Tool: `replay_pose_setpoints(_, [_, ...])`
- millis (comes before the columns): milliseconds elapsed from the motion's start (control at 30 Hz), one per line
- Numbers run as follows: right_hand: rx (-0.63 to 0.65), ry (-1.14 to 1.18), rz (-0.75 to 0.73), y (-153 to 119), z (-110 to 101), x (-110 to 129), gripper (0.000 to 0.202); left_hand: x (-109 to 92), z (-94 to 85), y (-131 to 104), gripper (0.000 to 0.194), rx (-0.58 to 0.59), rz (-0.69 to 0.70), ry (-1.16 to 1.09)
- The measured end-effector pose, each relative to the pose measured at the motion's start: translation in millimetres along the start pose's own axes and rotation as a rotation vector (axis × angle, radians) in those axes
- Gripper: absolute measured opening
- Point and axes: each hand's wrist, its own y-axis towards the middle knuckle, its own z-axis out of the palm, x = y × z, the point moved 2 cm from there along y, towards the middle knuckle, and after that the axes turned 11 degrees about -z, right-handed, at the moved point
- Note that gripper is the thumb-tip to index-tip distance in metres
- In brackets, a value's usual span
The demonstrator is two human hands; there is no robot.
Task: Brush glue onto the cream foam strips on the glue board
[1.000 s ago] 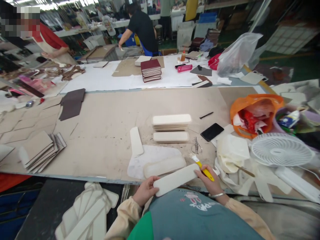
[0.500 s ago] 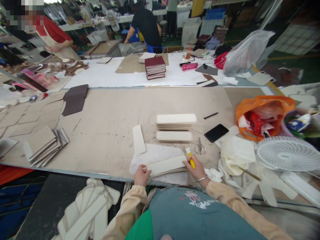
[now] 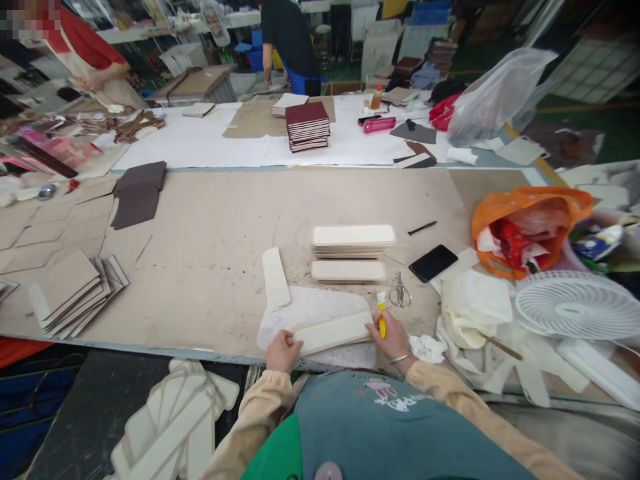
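Observation:
A cream, rounded strip of board (image 3: pixel 333 332) lies slanted before me, over a pale sheet (image 3: pixel 320 300) at the table's near edge. My left hand (image 3: pixel 283 351) is closed, thumb and fingers pinching at the strip's left end. At its right end, my right hand (image 3: pixel 391 339) touches the strip with its fingertips and grips a small brush with a yellow handle (image 3: pixel 383 325), bristles up. Another cream strip (image 3: pixel 276 279) lies flat just beyond the sheet. Two neat stacks of similar strips (image 3: pixel 353 236) stand farther back.
Scissors (image 3: pixel 401 292), a black phone (image 3: pixel 433 263) and a dark pen (image 3: pixel 423 227) lie to the right. Beyond are an orange bag (image 3: pixel 500 247) and a white fan (image 3: pixel 575 308). Folded boards (image 3: pixel 75 293) sit left; loose strips (image 3: pixel 170 427) are piled below. Two people work across the table.
The brush in my right hand has turned more upright. Both hands stay at the strip's ends. My view has tipped slightly downward.

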Motion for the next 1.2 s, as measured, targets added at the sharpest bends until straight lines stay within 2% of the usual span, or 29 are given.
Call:
replay_pose_setpoints(133, [-0.057, -0.057, -0.111, -3, -1, -3, 0.009, 0, 0.5, 2, 0.024, 0.012, 0.004, 0.02])
replay_pose_setpoints(200, [-0.036, -0.051, -0.221, -7, -3, 1, 0.004, -1, 0.0, 3, 0.025, 0.017, 0.003, 0.037])
replay_pose_setpoints(367, [0.23, 0.063, -0.594, -14, 3, 23, 0.015, -4, -2.8, 4, 0.025, 0.033, 0.004, 0.082])
replay_pose_setpoints(500, [0.396, 0.02, -0.704, -10, 19, 35, 0.014, -6, -4.2, 4, 0.025, 0.036, 0.009, 0.089])
replay_pose_setpoints(567, [0.431, -0.008, -0.702, -8, 23, 33, 0.016, -7, -4.3, 3, 0.025, 0.037, 0.005, 0.09])
replay_pose_setpoints(667, [0.407, -0.043, -0.639, -9, 17, 19, 0.017, -7, -3.9, 3, 0.024, 0.036, -0.003, 0.088])
replay_pose_setpoints(833, [0.253, -0.081, -0.469, -16, -9, -11, 0.015, -8, -3.6, 2, 0.023, 0.009, -0.008, 0.073])
replay_pose_setpoints(967, [0.112, -0.006, -0.381, -16, -24, -14, 0.009, -12, -9.0, -6, 0.023, -0.021, 0.021, 0.023])
replay_pose_setpoints(1100, [0.007, 0.117, -0.286, -18, -34, -3, 0.012, -26, -20.5, -21, 0.021, -0.021, 0.128, -0.197])
replay_pose_setpoints(1200, [-0.001, 0.214, -0.209, -19, -41, 4, 0.02, -47, -28.4, -36, 0.024, 0.106, 0.229, -0.514])
